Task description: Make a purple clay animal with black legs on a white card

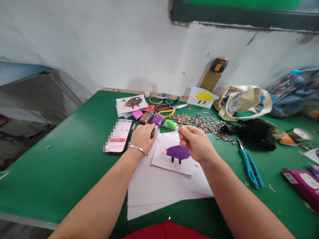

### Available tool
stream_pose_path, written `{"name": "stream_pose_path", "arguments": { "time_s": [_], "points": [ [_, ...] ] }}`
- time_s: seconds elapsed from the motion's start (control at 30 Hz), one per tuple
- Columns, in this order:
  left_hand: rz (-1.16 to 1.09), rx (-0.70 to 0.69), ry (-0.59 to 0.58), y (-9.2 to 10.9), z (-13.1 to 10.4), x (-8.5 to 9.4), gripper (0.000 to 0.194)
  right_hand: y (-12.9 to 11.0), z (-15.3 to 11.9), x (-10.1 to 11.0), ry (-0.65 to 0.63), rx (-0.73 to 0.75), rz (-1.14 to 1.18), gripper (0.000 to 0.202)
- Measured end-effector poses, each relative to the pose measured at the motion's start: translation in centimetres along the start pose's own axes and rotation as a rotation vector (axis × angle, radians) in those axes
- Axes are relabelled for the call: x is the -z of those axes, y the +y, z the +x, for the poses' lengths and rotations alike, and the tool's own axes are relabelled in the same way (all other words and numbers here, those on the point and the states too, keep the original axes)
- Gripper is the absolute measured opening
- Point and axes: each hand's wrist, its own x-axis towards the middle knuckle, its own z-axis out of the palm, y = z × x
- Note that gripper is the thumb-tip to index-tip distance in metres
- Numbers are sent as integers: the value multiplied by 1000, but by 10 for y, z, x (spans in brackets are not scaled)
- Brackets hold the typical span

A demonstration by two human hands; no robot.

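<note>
My left hand [142,137], with a silver bangle on the wrist, is closed over a small dark clay packet [156,131] in clear wrap. Its fingers partly cover the packet. My right hand [195,142] is pinched beside the clear wrapper end of a green clay packet [170,124]; what lies between its fingertips is too small to make out. Between the hands lies a white card [159,157] bearing a purple clay hedgehog [178,152] with a pink face and black legs. White paper sheets [149,189] are beneath the card.
Sunflower seeds [199,122] spread behind my right hand. Purple [157,119] and brown [146,117] clay packets, scissors [166,112] and a phone [121,136] lie around my left hand. At right are a blue cutter [251,167], a black bag [259,134] and a cloth bag [245,103].
</note>
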Motion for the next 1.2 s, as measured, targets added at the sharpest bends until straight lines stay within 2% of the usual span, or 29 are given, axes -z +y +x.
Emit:
{"name": "stream_pose_path", "arguments": {
  "time_s": [0.1, 0.27, 0.53, 0.9, 1.0, 1.2],
  "points": [
    [-24, 23, -4, -4, 2, -5, 50, -2, -6, 4, 17, -4, -42, 32],
    [-43, 84, -4, -6, 3, -9, 53, 7, -18, 9, -24, -53, -73, 26],
    [-19, 123, -27, -4, 2, -9, 57, 19, -19, 11, -73, -51, -45, 21],
    [49, 171, -80, 8, -4, 0, 80, 23, -17, 22, 41, -3, -262, 17],
    [51, 111, -13, 17, -10, 7, 76, 25, -17, 22, 45, -26, -275, 21],
    [-103, -140, 290, 29, -21, 13, 43, 22, -18, 19, 26, 21, -351, 24]
  ]
}}
